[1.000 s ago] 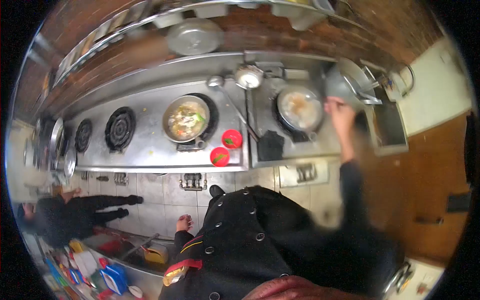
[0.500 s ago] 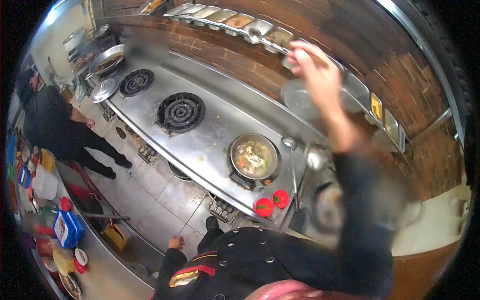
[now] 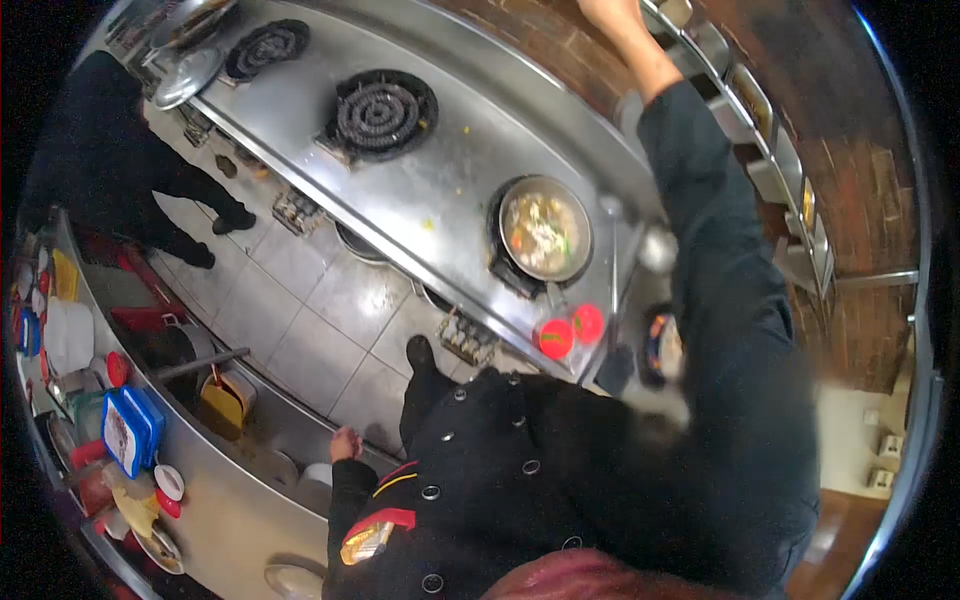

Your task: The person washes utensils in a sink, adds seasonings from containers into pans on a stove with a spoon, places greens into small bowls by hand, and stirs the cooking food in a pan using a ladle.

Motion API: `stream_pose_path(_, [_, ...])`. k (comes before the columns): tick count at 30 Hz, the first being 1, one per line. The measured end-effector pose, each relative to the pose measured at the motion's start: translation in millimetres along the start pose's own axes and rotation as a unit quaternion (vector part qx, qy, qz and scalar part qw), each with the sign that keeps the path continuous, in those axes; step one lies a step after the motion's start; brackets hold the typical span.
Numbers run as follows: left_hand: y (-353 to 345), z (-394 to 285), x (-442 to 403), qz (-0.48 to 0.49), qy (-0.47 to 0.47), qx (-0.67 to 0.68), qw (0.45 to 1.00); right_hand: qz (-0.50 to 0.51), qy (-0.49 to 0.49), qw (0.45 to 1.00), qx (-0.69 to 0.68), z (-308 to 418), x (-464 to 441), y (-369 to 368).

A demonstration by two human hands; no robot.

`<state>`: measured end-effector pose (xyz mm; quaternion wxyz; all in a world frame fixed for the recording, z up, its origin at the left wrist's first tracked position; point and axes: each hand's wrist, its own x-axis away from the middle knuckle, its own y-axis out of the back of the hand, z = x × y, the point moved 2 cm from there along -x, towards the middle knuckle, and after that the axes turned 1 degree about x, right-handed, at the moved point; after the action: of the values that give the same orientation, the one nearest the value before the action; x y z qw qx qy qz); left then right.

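My right hand reaches up past the top edge of the view, beside the wall rack of metal containers. Its fingers are cut off, so whatever it holds is hidden. My left hand hangs low by the side counter, fingers loosely apart with nothing seen in them. On the front burner stands a pan of broth with pale pieces and bits of green and orange. Two small red bowls with green bits sit near the pan's handle. A ladle lies along the stove right of the pan.
A bare burner lies beyond the pan, with another farther left. A person in dark clothes stands at the far left. Behind my left hand, the side counter bears blue-rimmed containers and dishes.
My right hand, earlier holding a long-handled spoon by the rack, has moved out past the top edge. The view has tilted downward. My left hand stays low.
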<state>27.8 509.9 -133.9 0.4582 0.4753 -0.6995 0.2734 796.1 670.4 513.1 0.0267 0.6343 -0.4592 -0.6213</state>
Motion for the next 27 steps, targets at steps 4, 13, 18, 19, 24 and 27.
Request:
stream_pose_path(4, [-13, -16, -17, 0.01, 0.029, -0.033, 0.999, -0.003, 0.041, 0.965, -0.261, 3, 100, 37])
stream_pose_path(13, [-27, -79, -22, 0.01, -0.012, -0.01, 1.0, 0.375, -0.371, 0.836, -0.152, -70, 509, 118])
stream_pose_path(18, [-9, -69, -49, 0.117, -0.03, -0.046, 0.992, 0.446, -0.404, 0.791, -0.113, -89, 689, 164])
stream_pose_path(19, [5, -52, -67, 0.125, -0.034, -0.062, 0.99, 0.481, -0.363, 0.793, -0.094, -95, 713, 164])
stream_pose_path(24, [-33, -54, -20, 0.077, 0.043, -0.097, 0.991, 0.489, -0.432, 0.752, -0.091, -112, 735, 202])
stream_pose_path(27, [-64, -37, 4, 0.116, 0.031, -0.08, 0.99, 0.502, -0.565, 0.533, -0.381, -119, 732, 238])
